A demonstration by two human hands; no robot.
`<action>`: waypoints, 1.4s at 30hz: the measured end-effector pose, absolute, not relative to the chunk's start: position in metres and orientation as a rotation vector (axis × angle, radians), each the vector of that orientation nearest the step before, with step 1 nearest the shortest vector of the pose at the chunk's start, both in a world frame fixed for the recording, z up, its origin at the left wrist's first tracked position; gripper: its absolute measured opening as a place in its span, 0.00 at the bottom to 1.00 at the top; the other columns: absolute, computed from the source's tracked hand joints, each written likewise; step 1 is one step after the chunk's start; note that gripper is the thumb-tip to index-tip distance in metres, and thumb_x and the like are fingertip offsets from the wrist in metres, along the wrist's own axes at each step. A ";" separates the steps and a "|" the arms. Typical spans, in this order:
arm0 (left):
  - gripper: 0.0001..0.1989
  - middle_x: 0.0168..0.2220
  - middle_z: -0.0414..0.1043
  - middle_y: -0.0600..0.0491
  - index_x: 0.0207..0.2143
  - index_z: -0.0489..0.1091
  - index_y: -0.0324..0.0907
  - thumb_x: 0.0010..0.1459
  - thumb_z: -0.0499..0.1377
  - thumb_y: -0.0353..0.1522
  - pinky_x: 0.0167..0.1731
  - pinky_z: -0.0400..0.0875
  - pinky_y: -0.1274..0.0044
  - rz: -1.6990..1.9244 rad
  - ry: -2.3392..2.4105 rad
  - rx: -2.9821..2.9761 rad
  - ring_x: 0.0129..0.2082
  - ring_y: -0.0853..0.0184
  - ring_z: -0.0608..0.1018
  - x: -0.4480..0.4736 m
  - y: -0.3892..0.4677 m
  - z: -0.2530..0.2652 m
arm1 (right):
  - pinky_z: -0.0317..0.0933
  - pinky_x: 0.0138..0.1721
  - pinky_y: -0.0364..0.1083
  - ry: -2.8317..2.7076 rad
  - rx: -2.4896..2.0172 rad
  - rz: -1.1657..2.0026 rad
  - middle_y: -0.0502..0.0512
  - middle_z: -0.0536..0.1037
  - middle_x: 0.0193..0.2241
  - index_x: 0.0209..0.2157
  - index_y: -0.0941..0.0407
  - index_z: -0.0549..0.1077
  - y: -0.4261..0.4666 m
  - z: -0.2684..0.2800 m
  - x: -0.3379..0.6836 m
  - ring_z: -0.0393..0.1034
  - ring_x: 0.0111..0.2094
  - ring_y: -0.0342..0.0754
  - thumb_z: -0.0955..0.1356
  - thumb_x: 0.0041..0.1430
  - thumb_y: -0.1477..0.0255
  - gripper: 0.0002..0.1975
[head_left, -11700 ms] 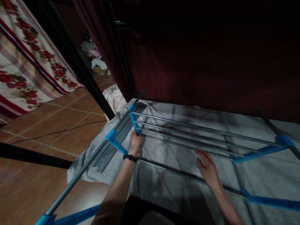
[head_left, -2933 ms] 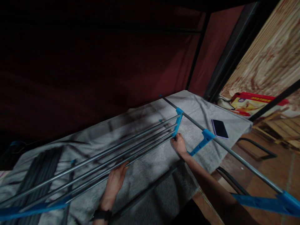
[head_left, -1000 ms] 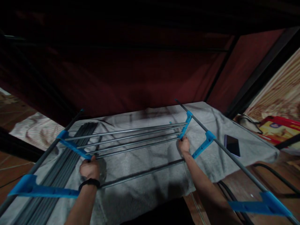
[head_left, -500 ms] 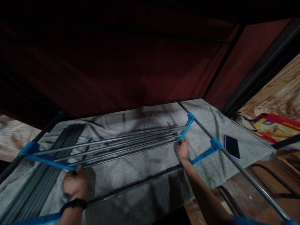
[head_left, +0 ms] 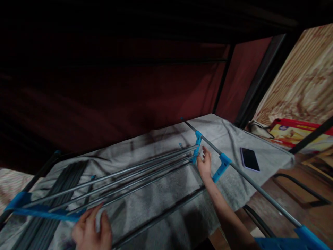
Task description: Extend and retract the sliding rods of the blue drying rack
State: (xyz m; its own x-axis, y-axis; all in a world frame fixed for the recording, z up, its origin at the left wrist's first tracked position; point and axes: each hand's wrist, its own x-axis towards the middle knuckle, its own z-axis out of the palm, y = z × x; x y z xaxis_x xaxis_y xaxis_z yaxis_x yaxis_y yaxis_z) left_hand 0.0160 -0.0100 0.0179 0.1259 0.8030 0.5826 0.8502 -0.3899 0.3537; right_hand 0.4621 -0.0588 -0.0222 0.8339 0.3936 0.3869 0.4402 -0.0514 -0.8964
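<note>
A rack of grey metal tubes and blue plastic brackets stands over the grey cloth. Several thin rods run between the left blue bracket and the right blue bracket. My left hand is by the front end of the left bracket, fingers apart and curved, holding nothing I can see. Beside the right bracket is my right hand, its fingers spread and nothing in it; whether it touches the bracket I cannot tell. Another blue bracket sits on the right side tube, nearer to me.
Under the rack, a bundle of grey tubes lies on the grey cloth at left. A phone lies right of the rack. Dark red fabric hangs behind. A red and yellow box is at far right.
Both hands have let go of the brackets and opened. My left hand has come lower and nearer, my right hand slightly up. The view has turned somewhat to the right.
</note>
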 end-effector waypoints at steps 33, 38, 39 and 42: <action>0.22 0.44 0.77 0.49 0.61 0.66 0.45 0.67 0.48 0.26 0.34 0.70 0.75 -0.337 -0.757 -2.823 0.38 0.64 0.81 0.238 0.049 0.146 | 0.53 0.67 0.58 -0.711 -1.276 0.112 0.52 0.78 0.53 0.57 0.49 0.73 -0.031 0.054 0.474 0.66 0.61 0.53 0.66 0.61 0.61 0.23; 0.22 0.45 0.78 0.48 0.61 0.66 0.46 0.69 0.47 0.27 0.35 0.69 0.76 -0.374 -0.753 -2.852 0.39 0.64 0.81 0.236 0.049 0.146 | 0.54 0.67 0.57 -0.714 -1.272 0.117 0.53 0.77 0.55 0.57 0.49 0.72 -0.030 0.051 0.475 0.65 0.62 0.53 0.66 0.61 0.60 0.24; 0.22 0.45 0.78 0.48 0.62 0.66 0.46 0.69 0.47 0.27 0.35 0.69 0.76 -0.376 -0.747 -2.863 0.40 0.64 0.81 0.236 0.049 0.146 | 0.54 0.67 0.57 -0.719 -1.270 0.115 0.53 0.76 0.56 0.57 0.49 0.72 -0.030 0.051 0.475 0.64 0.62 0.53 0.66 0.61 0.60 0.24; 0.21 0.46 0.78 0.49 0.62 0.65 0.47 0.70 0.47 0.30 0.35 0.69 0.77 -0.382 -0.761 -2.881 0.40 0.64 0.81 0.237 0.049 0.147 | 0.53 0.67 0.57 -0.729 -1.266 0.114 0.53 0.75 0.57 0.58 0.50 0.72 -0.030 0.051 0.475 0.64 0.62 0.52 0.66 0.61 0.60 0.24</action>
